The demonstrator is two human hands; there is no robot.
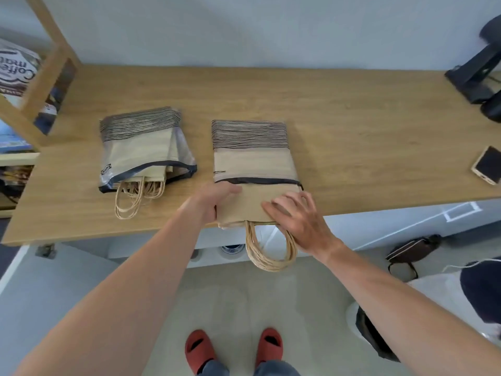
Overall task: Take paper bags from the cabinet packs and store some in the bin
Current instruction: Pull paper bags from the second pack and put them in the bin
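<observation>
Leftmost on the desk [352, 126] lies one pack [143, 147] of paper bags, handles spilling out, well left of the second pack [252, 153]. Beside that second pack's mouth, the left hand [214, 199] grips the protruding paper bags [244, 207] at their left edge; the right hand [295, 215] presses flat, fingers spread, on their right side.
</observation>
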